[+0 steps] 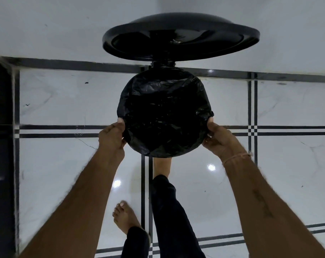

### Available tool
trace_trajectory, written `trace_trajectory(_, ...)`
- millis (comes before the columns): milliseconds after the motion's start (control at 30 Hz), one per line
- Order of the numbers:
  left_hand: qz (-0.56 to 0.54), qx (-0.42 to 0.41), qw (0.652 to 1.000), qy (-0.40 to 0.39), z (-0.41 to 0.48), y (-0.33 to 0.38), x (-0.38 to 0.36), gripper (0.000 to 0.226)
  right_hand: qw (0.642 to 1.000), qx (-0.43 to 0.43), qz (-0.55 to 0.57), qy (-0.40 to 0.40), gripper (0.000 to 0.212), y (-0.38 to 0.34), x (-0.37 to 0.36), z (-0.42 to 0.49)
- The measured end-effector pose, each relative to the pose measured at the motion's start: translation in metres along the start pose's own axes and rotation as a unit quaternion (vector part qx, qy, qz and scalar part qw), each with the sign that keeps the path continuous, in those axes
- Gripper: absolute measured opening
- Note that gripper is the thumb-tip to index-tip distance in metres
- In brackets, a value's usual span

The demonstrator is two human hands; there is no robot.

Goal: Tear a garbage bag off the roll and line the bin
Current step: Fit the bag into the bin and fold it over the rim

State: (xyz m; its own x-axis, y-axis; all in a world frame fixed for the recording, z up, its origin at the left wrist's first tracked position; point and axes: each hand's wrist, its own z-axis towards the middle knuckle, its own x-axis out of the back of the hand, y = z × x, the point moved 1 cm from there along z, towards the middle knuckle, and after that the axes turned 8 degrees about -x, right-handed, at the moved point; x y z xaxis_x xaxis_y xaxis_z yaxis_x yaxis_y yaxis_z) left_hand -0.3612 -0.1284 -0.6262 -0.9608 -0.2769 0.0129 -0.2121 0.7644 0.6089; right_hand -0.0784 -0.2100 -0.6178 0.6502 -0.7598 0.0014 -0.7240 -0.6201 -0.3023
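A round black pedal bin stands on the tiled floor against the wall, seen from straight above. Its lid (180, 36) is swung up and back. A black garbage bag (164, 112) is spread over the bin's mouth and folded down around the rim, so the bin's body is hidden under it. My left hand (112, 135) grips the bag at the rim's left side. My right hand (220, 138) grips it at the right side. One bare foot (162, 167) reaches under the bin's front edge. No roll of bags is in view.
The floor (74, 164) is glossy white tile with black line borders. A white wall (55, 25) rises right behind the bin. My other bare foot (125, 215) stands on the floor nearer to me. A dark strip (1, 127) runs along the left edge.
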Motion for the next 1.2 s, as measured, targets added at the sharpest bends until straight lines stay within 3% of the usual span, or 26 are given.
trace_trajectory(167,-0.036,0.059,0.997,-0.017,0.005,0.0,-0.002,0.03,0.998,-0.051,-0.012,-0.038,0.031,-0.008,-0.002,-0.001)
trace_trajectory(400,-0.058,0.116,0.991,-0.035,-0.002,0.006,-0.004,0.04,0.999,-0.016,0.017,-0.028,0.03,0.002,0.0,0.002)
trace_trajectory(567,-0.067,0.062,0.996,0.009,-0.002,-0.003,-0.002,0.026,0.999,0.009,0.034,-0.001,0.028,0.005,-0.004,0.005)
trace_trajectory(633,-0.005,-0.006,0.998,0.06,-0.006,-0.007,-0.009,0.021,1.0,0.01,0.024,0.016,0.023,0.006,-0.008,0.005)
trace_trajectory(700,0.059,-0.054,0.993,0.085,-0.011,-0.004,-0.016,0.032,0.999,0.004,0.009,0.032,0.032,0.005,-0.012,0.006)
trace_trajectory(800,0.035,0.011,0.998,0.056,-0.002,-0.004,-0.015,0.03,0.999,-0.026,0.025,0.021,0.04,0.0,-0.014,0.007)
trace_trajectory(933,-0.078,0.113,0.99,-0.038,0.004,-0.004,0.0,0.048,0.997,-0.071,0.041,-0.008,0.037,-0.008,-0.008,0.004)
trace_trajectory(1100,-0.086,0.097,0.992,0.004,0.002,-0.006,0.001,0.045,0.994,-0.057,0.085,0.027,0.013,-0.003,-0.01,0.001)
trace_trajectory(1200,-0.053,0.051,0.997,0.039,-0.003,-0.008,-0.002,0.021,0.996,0.02,0.053,0.066,0.003,0.002,-0.007,0.001)
